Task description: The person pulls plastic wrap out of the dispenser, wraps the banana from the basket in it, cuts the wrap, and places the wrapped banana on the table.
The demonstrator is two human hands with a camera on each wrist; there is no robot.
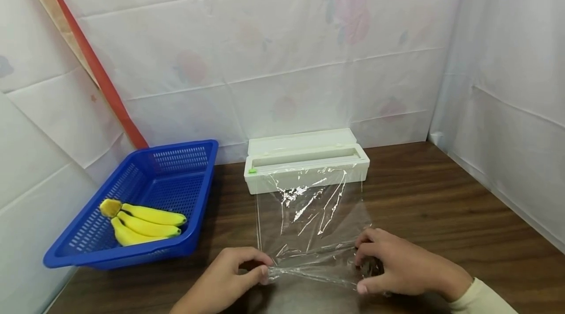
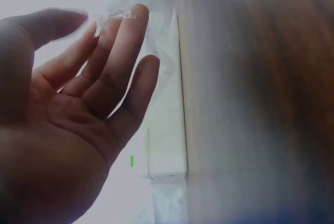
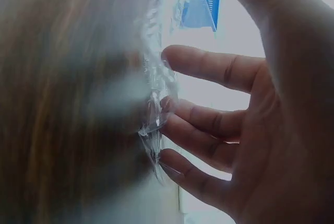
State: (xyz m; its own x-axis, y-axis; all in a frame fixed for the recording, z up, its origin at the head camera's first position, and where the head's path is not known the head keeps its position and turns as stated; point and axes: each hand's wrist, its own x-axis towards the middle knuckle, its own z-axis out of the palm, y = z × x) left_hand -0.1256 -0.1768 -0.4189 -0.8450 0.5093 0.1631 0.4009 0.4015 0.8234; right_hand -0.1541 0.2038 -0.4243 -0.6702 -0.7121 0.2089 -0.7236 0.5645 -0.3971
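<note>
A sheet of clear plastic wrap (image 1: 309, 225) stretches from a white wrap dispenser (image 1: 304, 171) toward me over the dark wood table. At its near left corner, my left hand (image 1: 229, 274) pinches the bunched film between thumb and fingers; crinkled film (image 2: 117, 15) shows at those fingertips in the left wrist view. On the other side, my right hand (image 1: 397, 265) has thumb and fingers spread apart at the sheet's right edge. The right wrist view shows its fingers (image 3: 209, 114) nearly straight, their tips against the gathered film (image 3: 154, 98).
A blue plastic basket (image 1: 205, 191) stands at the left with a bunch of yellow bananas (image 1: 150, 225) in it. The dispenser's lid (image 1: 304, 141) is raised toward the patterned white sheeting (image 1: 282, 59) behind. A red strip (image 1: 101, 78) runs down at the left.
</note>
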